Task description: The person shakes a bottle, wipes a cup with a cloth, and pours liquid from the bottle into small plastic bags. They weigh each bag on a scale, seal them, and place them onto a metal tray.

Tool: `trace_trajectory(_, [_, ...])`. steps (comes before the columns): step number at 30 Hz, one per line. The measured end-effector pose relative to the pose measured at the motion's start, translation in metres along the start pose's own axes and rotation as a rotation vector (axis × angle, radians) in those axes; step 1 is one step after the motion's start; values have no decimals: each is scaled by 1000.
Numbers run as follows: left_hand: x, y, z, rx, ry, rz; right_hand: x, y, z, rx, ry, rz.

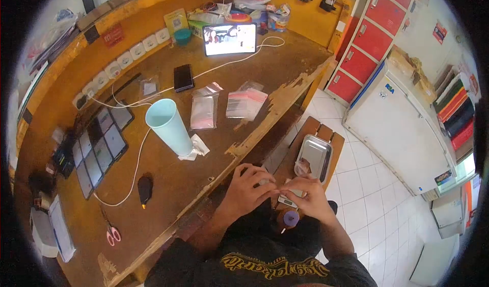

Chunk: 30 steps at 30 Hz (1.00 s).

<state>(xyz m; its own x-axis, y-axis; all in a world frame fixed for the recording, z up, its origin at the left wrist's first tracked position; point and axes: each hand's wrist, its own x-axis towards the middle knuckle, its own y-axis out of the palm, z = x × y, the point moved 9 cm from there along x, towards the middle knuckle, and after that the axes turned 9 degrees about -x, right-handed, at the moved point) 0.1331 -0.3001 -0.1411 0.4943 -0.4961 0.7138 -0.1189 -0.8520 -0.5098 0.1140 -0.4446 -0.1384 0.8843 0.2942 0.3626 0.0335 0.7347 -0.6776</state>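
Observation:
My left hand is closed, fingertips pinched near my lap, on something small that I cannot make out. Touching or nearly touching it, my right hand has its fingers bent together; a bit of clear plastic shows by its fingertips. Below the hands lies a small white scale, partly covered by them. A purple round lid is just under it. Beyond my right hand, a metal tray rests on a wooden stool. Clear plastic bags and more bags lie flat on the wooden desk.
On the desk are a light blue cup on tissue, a black phone, a lit tablet, a black cutter, pink scissors, a cable and a phone-screen panel. A white freezer stands at right.

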Motion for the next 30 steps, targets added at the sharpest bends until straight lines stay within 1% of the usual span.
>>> trace_trajectory(1, [-1, 2, -7, 32, 36, -5, -4, 3, -8, 42, 38, -2])
trace_trajectory(2, [-1, 7, -12, 30, 25, -2, -8, 6, -15, 85, 78, -3])
trace_trajectory(3, [-3, 1, -14, 76, -41, -140, -12, 10, -18, 92, 86, 6])
trace_trajectory(4, [-7, -7, -16, 124, -113, -278, -16, 9, -25, 92, 144, -57])
trace_trajectory(5, [-8, -6, -20, 126, -136, -272, -22, 9, -30, 95, 205, -114])
trace_trajectory(7, [-11, 16, -5, -8, -369, 8, -31, 16, -31, 141, 245, -102])
trace_trajectory(8, [-17, 23, -1, 0, -388, 4, -33, 17, -32, 167, 267, -114])
trace_trajectory(10, [-23, 51, 15, -552, -479, 34, -34, 22, -30, 196, 279, -103])
trace_trajectory(11, [-26, 57, 15, -622, -484, 73, -35, 23, -32, 313, 311, -117])
trace_trajectory(12, [-24, 55, 16, -620, -477, 73, -37, 24, -35, 429, 343, -134])
trace_trajectory(13, [-23, 55, 15, -628, -456, 83, -42, 24, -37, 428, 341, -137])
trace_trajectory(15, [-23, 54, 16, -632, -437, 94, -51, 32, -51, 556, 443, -117])
trace_trajectory(16, [-20, 52, 9, -469, -310, 139, -52, 31, -50, 556, 442, -118])
trace_trajectory(17, [-19, 53, 1, -305, -185, 183, -47, 25, -36, 298, 320, -74])
trace_trajectory(18, [-21, 54, 0, -305, -184, 183, -44, 22, -23, 40, 195, -30])
trace_trajectory(20, [-27, 59, 8, -388, -318, 190, -45, 24, -21, 26, 214, -12])
trace_trajectory(21, [-28, 59, 10, -389, -316, 191, -45, 26, -21, 12, 236, 5])
trace_trajectory(22, [-33, 65, 18, -510, -404, 228, -45, 25, -22, 10, 236, 4])
trace_trajectory(23, [-39, 70, 23, -632, -493, 266, -44, 27, -23, 93, 243, 20])
trace_trajectory(24, [-39, 67, 22, -633, -492, 266, -43, 28, -24, 177, 250, 37])
trace_trajectory(26, [-42, 66, 22, -783, -582, 267, -40, 27, -17, 153, 228, 65])
trace_trajectory(27, [-42, 65, 22, -782, -581, 267, -39, 28, -12, 128, 207, 92])
trace_trajectory(28, [-40, 62, 18, -755, -503, 250, -39, 27, -10, 128, 207, 90])
trace_trajectory(29, [-38, 59, 14, -727, -426, 234, -41, 28, -8, 57, 201, 110])
trace_trajectory(30, [-40, 60, 15, -727, -425, 235, -42, 30, -6, -13, 196, 129])
